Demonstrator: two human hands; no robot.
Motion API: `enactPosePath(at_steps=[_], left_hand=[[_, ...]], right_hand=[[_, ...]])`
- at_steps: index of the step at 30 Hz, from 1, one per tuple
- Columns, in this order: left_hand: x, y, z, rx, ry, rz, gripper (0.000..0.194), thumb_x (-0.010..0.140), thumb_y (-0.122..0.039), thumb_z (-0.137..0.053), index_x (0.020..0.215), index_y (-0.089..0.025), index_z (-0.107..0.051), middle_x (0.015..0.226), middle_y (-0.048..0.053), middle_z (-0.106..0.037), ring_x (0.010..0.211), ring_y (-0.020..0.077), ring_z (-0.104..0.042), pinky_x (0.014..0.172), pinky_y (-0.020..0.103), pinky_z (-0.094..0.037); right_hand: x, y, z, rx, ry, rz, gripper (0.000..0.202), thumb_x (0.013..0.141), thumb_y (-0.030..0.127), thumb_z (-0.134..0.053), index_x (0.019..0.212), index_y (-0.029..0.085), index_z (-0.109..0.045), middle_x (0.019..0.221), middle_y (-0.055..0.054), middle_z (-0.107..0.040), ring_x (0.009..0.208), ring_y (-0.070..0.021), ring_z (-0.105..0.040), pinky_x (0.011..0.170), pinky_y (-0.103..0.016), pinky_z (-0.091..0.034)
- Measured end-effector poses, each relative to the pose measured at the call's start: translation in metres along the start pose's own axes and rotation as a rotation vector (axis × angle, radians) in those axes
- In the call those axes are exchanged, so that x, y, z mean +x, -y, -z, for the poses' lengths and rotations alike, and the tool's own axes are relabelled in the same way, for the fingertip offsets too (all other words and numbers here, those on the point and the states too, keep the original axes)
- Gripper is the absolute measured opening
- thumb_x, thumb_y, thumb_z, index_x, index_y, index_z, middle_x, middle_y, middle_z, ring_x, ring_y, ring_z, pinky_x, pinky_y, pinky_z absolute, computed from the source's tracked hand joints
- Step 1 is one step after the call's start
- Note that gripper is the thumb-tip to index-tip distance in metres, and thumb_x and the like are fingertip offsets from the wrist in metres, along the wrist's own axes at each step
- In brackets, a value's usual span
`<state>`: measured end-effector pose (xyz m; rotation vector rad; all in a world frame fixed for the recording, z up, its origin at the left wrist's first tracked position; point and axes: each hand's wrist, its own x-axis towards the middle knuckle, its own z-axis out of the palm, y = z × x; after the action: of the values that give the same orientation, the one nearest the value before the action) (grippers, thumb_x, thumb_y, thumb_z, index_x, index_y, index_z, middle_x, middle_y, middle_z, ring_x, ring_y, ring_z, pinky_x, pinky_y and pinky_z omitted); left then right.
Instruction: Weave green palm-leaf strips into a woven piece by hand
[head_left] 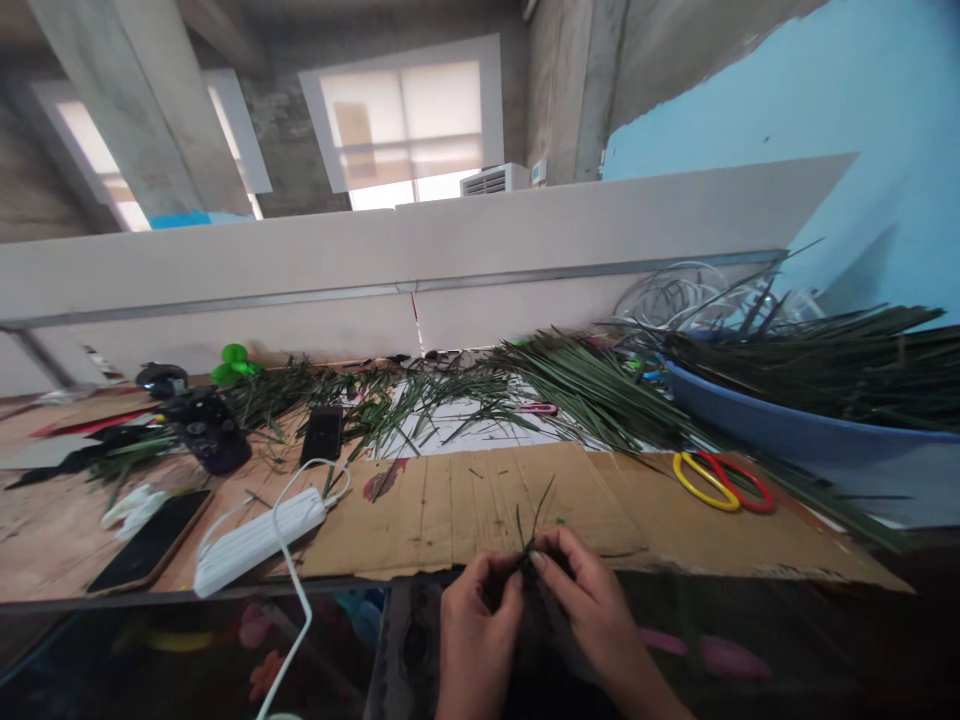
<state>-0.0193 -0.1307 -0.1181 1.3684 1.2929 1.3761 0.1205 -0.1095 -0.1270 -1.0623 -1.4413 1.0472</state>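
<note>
Workbench point(465, 500) under cardboard sheet, strewn with green leaf strips point(570, 385). Blue basin point(787, 430) at right, heaped with more strips. Scissors point(724, 482) (yellow and red handles) near basin. Both hands at near edge: left hand point(476, 625) and right hand point(589, 600), fingers of the 2 pinched together on small leaf bundle point(531, 535), tips sticking upward.

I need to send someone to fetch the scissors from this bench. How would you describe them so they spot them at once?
Start at the big blue tub heaped with long green leaves on the right of the bench. Just in front of it, on the brown cardboard sheet, lie the scissors. Their looped handles, one yellow and one red, are the only bright colours there among the green leaf strips.
</note>
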Motion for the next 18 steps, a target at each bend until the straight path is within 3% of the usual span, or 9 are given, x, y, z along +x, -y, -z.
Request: enactPosePath(at_steps=[18], left_hand=[[0.0013,-0.0034,-0.0008,-0.025,-0.036,-0.004,0.014,0.076,-0.021,-0.065,0.081,-0.017,-0.077,0.079,0.007,-0.078,0.075,0.0240,-0.071,0.071,0.029,-0.055]], right_hand=[[0.0014,-0.0026,-0.0036,0.229,-0.003,-0.110,0.022,0.084,0.042,-0.064,0.083,0.020,-0.060,0.076,0.000,-0.056,0.072,-0.0188,-0.052,0.064,-0.028,-0.045]])
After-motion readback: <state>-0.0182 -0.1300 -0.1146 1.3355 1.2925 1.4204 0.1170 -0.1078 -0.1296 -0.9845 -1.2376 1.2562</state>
